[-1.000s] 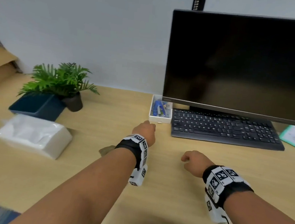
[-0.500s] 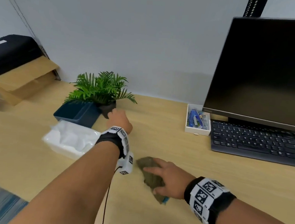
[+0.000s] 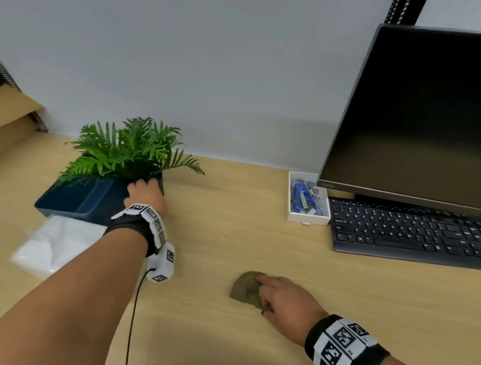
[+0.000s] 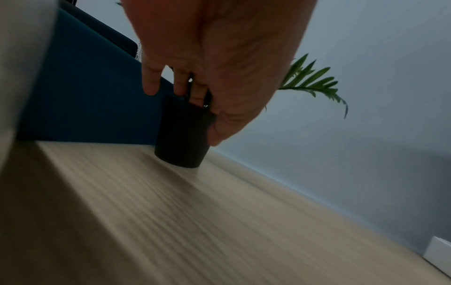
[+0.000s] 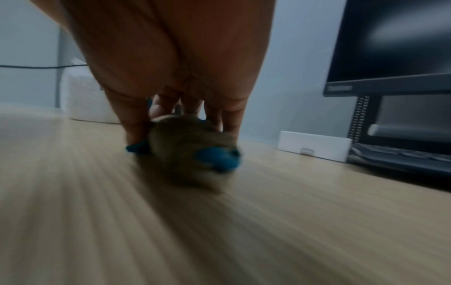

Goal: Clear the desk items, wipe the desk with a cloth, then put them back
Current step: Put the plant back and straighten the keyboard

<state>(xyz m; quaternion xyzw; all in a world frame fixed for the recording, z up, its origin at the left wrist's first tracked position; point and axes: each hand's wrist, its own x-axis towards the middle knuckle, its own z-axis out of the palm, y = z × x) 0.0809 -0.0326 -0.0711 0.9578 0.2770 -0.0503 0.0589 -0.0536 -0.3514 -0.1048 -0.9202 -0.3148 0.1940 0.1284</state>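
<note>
My left hand [image 3: 145, 193] has its grip around the small black pot [image 4: 183, 133] of the fern [image 3: 128, 149], thumb on one side and fingers over the rim; the pot stands on the tabletop [image 3: 231, 210] against the dark blue tray [image 3: 69, 199]. My right hand [image 3: 284, 299] holds the bunched brown cloth [image 3: 246, 287], fingers curled over it, pressing it to the wood. I should lift the pot straight up, keeping it level so nothing spills, clear the fronds past the tray, set it aside, then wipe where it stood, avoiding the tissue pack [image 3: 53, 247].
</note>
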